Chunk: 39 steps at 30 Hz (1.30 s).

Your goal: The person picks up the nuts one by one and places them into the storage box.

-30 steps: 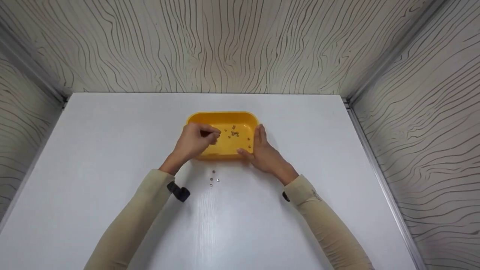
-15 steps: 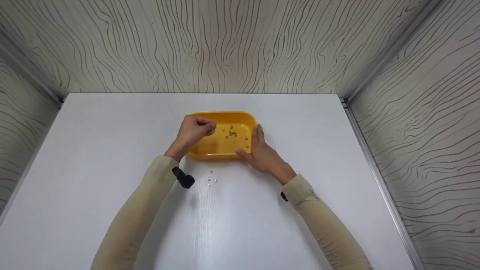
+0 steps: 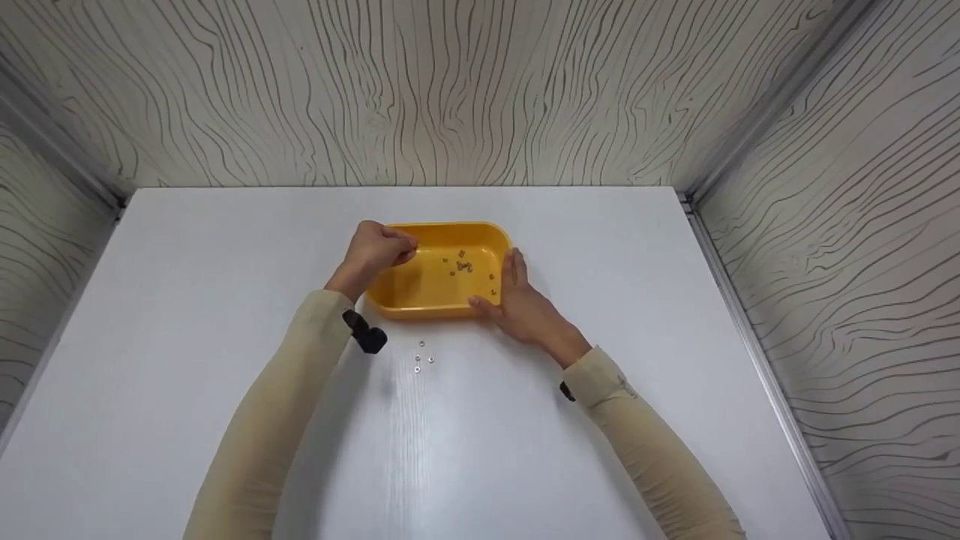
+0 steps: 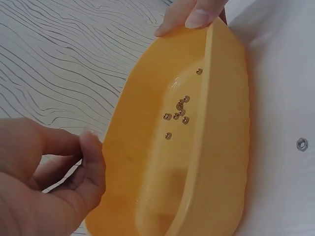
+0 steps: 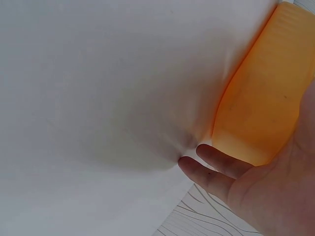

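Observation:
A yellow plastic tray (image 3: pixel 427 310) rests on the white table, with several small metal nuts (image 4: pixel 176 116) scattered on its floor. My left hand (image 3: pixel 373 250) is over the tray's far-left corner, thumb and index fingertips meeting in a pinch. No nut shows at those fingertips in the left wrist view, and I cannot tell whether one is hidden between them. At the tray's near-right corner, my right hand (image 3: pixel 531 309) holds it. Its thumb lies over the front rim and its fingers (image 5: pixel 209 174) extend along the outer right wall.
Several loose nuts (image 3: pixel 418 358) lie on the table (image 3: pixel 480 435) in front of the tray. Wood-grain panels (image 3: pixel 435 90) stand behind the table and at both sides. Dark straps with a small black device (image 3: pixel 367 334) sit at the sleeve cuffs.
My left hand has moved left and away from me, from above the tray's inside to its far-left corner, fingertips staying together. The right hand keeps its hold on the tray.

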Each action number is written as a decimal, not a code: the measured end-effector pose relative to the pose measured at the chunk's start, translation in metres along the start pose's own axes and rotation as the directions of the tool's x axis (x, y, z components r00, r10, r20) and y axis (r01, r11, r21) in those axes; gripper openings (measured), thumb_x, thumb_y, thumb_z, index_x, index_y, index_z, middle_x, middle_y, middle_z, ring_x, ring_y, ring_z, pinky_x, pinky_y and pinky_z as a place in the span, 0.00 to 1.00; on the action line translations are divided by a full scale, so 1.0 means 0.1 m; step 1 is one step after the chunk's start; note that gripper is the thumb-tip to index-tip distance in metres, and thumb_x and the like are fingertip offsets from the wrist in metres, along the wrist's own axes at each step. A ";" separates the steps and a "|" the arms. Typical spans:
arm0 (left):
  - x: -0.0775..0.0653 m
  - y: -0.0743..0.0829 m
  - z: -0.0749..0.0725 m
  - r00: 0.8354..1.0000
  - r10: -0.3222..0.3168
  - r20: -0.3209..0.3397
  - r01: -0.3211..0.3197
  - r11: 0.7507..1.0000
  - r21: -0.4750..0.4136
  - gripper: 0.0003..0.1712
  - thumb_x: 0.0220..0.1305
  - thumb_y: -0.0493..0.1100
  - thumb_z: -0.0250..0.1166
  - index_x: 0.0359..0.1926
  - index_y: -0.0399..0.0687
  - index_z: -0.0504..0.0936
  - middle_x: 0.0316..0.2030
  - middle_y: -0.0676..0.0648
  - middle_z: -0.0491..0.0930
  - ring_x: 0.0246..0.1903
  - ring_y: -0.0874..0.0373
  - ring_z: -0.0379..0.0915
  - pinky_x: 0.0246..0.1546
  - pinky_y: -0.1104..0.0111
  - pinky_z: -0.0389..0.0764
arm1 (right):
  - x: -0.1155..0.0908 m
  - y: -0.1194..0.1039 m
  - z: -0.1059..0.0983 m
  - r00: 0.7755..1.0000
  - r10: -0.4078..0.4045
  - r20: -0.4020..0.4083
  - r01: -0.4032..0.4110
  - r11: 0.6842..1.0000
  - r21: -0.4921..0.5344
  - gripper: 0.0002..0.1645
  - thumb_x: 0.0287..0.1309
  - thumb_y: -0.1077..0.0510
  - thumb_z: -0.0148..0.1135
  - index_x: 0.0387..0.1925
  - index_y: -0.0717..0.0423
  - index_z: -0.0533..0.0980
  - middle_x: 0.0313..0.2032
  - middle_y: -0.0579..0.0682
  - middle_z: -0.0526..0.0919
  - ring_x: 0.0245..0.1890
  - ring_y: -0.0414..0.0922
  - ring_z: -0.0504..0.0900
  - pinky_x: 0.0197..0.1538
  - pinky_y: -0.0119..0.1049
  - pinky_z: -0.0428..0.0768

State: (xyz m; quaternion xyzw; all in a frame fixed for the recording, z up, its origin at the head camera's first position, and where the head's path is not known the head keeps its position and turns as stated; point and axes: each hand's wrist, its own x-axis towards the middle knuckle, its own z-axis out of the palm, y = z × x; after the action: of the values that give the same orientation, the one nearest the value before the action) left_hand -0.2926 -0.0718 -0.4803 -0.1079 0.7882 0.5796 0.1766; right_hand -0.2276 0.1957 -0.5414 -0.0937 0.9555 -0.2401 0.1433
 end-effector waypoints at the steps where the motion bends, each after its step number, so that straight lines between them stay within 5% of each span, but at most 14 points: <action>1: 0.00 0.00 0.00 1.000 0.000 0.005 0.000 1.000 0.004 0.15 0.76 0.40 0.63 0.54 0.35 0.87 0.46 0.44 0.85 0.38 0.60 0.79 0.55 0.69 0.87 | 0.00 0.00 0.00 1.000 0.001 0.001 0.000 1.000 -0.004 0.73 0.67 0.18 0.46 0.82 0.60 0.23 0.84 0.61 0.24 0.72 0.59 0.73 0.76 0.53 0.74; 14: 0.01 -0.07 -0.02 1.000 -0.028 0.000 0.028 0.999 -0.038 0.16 0.77 0.40 0.62 0.58 0.36 0.86 0.47 0.45 0.83 0.41 0.59 0.79 0.48 0.76 0.87 | 0.00 0.00 0.00 1.000 0.019 0.012 -0.019 1.000 -0.006 0.73 0.66 0.18 0.47 0.83 0.60 0.24 0.85 0.60 0.24 0.72 0.58 0.73 0.77 0.52 0.73; 22: -0.11 -0.11 -0.05 0.997 0.040 0.067 -0.036 0.998 -0.060 0.15 0.76 0.40 0.62 0.55 0.36 0.87 0.39 0.49 0.85 0.35 0.63 0.78 0.38 0.78 0.84 | 0.01 0.01 0.00 0.999 0.030 0.009 -0.030 1.000 0.000 0.73 0.66 0.18 0.48 0.83 0.59 0.24 0.85 0.60 0.24 0.76 0.59 0.69 0.79 0.53 0.70; 27: -0.27 -0.15 -0.04 0.990 0.092 0.112 -0.089 0.996 -0.028 0.13 0.77 0.41 0.62 0.53 0.42 0.87 0.43 0.48 0.86 0.38 0.60 0.79 0.39 0.76 0.83 | 0.02 0.00 0.00 0.999 0.033 0.008 -0.033 0.999 0.000 0.72 0.66 0.18 0.47 0.83 0.58 0.24 0.85 0.60 0.25 0.77 0.59 0.68 0.80 0.53 0.69; 35: -0.54 -0.27 -0.05 0.953 0.211 0.218 -0.236 0.967 0.099 0.14 0.76 0.43 0.63 0.52 0.39 0.87 0.45 0.42 0.87 0.43 0.50 0.85 0.51 0.63 0.89 | 0.02 0.00 0.00 1.000 -0.011 -0.003 0.011 1.000 -0.016 0.72 0.68 0.19 0.47 0.82 0.63 0.25 0.84 0.64 0.26 0.72 0.60 0.74 0.76 0.52 0.74; 39: -0.67 -0.36 -0.04 0.923 0.250 0.291 -0.308 0.935 0.174 0.13 0.76 0.42 0.61 0.51 0.38 0.86 0.43 0.40 0.87 0.41 0.50 0.85 0.48 0.64 0.90 | 0.02 0.00 0.00 1.000 -0.003 -0.004 0.003 1.000 -0.017 0.72 0.67 0.18 0.46 0.82 0.62 0.25 0.84 0.65 0.27 0.75 0.60 0.71 0.77 0.52 0.73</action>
State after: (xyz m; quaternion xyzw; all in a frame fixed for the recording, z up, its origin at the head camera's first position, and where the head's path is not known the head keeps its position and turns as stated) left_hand -0.2181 -0.0886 -0.4838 0.1042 0.8230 0.5189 0.2061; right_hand -0.2295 0.1952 -0.5422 -0.0959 0.9577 -0.2322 0.1401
